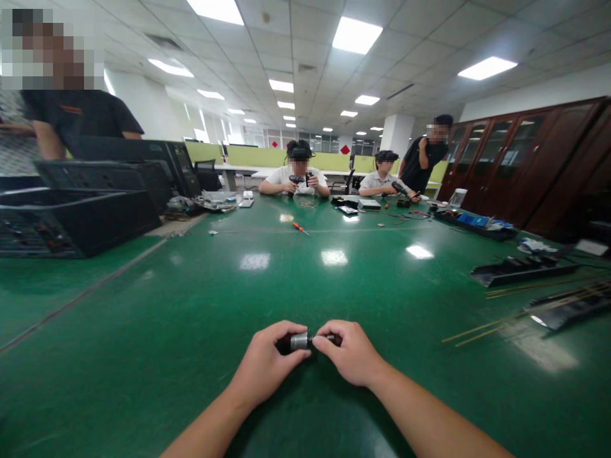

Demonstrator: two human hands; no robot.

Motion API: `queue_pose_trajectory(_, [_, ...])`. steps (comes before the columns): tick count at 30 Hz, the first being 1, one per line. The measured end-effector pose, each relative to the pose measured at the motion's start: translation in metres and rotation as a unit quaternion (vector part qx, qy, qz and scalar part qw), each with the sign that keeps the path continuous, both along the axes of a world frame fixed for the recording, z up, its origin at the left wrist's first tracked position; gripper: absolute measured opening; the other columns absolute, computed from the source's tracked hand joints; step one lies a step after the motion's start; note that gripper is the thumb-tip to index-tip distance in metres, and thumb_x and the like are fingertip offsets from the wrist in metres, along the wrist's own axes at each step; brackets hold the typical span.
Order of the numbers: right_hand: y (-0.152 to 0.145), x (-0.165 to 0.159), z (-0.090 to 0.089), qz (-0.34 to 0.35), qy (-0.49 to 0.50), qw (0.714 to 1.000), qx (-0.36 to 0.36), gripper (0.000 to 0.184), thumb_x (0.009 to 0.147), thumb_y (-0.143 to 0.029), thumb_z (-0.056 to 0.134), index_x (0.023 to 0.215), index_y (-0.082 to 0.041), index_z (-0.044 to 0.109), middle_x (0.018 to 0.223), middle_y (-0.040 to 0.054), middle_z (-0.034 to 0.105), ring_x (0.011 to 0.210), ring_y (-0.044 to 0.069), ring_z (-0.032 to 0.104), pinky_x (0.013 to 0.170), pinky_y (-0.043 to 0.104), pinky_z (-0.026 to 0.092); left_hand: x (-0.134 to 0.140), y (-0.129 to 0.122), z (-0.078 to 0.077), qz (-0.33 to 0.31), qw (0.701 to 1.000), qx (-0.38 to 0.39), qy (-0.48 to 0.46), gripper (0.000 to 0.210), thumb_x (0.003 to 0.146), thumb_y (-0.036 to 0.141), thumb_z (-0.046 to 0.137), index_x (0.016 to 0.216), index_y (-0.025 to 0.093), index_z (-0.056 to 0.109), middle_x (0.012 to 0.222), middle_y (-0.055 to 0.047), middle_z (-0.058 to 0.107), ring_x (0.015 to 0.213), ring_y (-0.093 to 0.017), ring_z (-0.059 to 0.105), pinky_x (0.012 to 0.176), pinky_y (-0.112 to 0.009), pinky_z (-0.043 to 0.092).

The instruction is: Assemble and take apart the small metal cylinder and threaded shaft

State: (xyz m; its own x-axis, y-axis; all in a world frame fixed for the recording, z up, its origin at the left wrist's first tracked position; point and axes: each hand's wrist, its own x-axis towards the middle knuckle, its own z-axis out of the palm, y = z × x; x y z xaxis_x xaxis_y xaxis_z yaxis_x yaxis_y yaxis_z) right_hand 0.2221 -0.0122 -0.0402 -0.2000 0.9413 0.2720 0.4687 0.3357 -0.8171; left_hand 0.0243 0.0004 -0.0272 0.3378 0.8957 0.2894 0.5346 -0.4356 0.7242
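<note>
Low in the middle of the head view, my left hand (pixel 267 356) is closed around a short silver and dark cylinder (pixel 299 341) that looks like a small motor. The cylinder lies on its side, just above or on the green tabletop (pixel 200 305); I cannot tell which. At its right end my right hand (pixel 351 353) pinches a slim dark part (pixel 337 339) with a metallic bit showing. My fingers cover most of that part, so its kind is unclear. The thumbs of both hands are close together.
An orange screwdriver (pixel 299 227) lies ahead. Black computer cases (pixel 71 216) stand at the left. At the right are thin brass-coloured rods (pixel 491 324), a black tray-like part (pixel 520 272) and a tray with blue items (pixel 477 222). Two people sit across the table; others stand.
</note>
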Motion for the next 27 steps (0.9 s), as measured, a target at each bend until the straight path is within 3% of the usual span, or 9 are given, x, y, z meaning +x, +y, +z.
queue_pose_trajectory(27, [0.0017, -0.0008, -0.0001, -0.008, 0.023, 1.000, 0.005, 0.016, 0.084, -0.030, 0.063, 0.081, -0.018, 0.073, 0.073, 0.0006, 0.067, 0.068, 0.013, 0.058, 0.061, 0.022, 0.039, -0.0020, 0.0019, -0.0014, 0.029, 0.999, 0.008, -0.014, 0.027, 0.069, 0.026, 0.075, 0.096, 0.024, 0.072, 0.093, -0.002, 0.075, 0.088, -0.022, 0.068, 0.082, -0.034, 0.053])
